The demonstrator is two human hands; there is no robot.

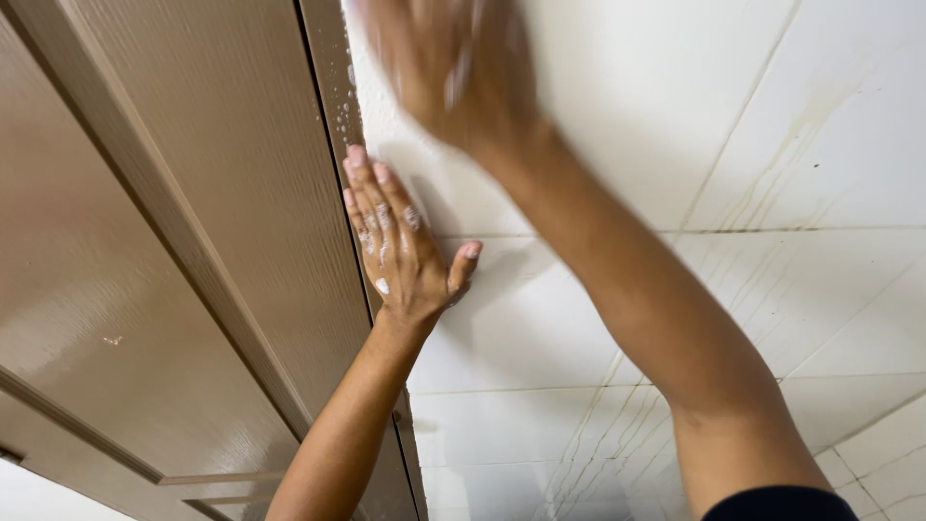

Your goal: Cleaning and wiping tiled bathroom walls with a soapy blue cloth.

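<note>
Pressing flat, fingers spread and gripping nothing, the soapy left hand (400, 246) braces on the glossy white tiled wall (772, 135), while the blurred right hand (453, 63), fingers seemingly open, rubs the same wall higher up. Judged step: hand-scrubbing; dirty streaks low right remain, and the brown wood-grain door (183, 212) bounds the left.

One head cam only, tilted, v. close to white tiled wall (772, 116); brown door (193, 193) ran 7 to 12 o'clock; no 2nd view.
</note>
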